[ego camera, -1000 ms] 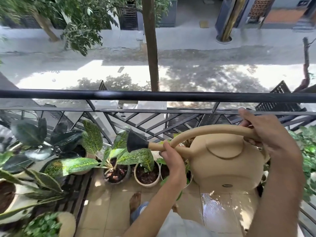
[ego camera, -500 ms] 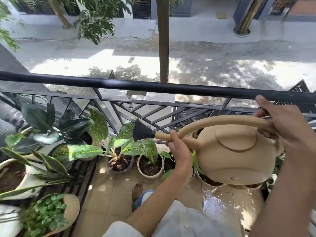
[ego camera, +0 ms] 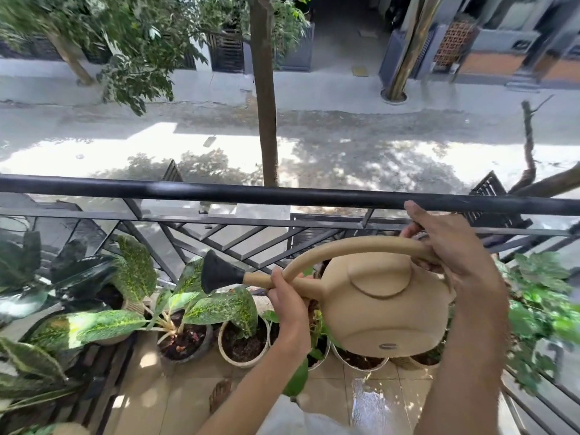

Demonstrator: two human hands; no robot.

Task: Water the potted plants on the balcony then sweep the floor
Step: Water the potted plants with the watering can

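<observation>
Left hand (ego camera: pixel 290 304) curls round the neck of the tan watering can (ego camera: pixel 376 306) just behind the black rose (ego camera: pixel 219 275), seemingly to steady and aim the spout. Going from the left: dark-leaved plants (ego camera: pixel 47 277) crowd the corner, then a speckled-leaf plant in a grey pot (ego camera: pixel 185 340), then a cream pot (ego camera: pixel 243 343) of dark soil. The rose hangs above and between these two, tipped downward and to the left, though no stream of water can be made out. The can is held in the air over further pots by the black railing (ego camera: pixel 282 196), its base turned toward the camera, which suggests it is tilted for pouring. Right hand (ego camera: pixel 452 246) grips the far end of the long arched handle, carrying the weight. A wet patch (ego camera: pixel 370 403) glistens on the tiled floor below; sweeping is not yet begun
</observation>
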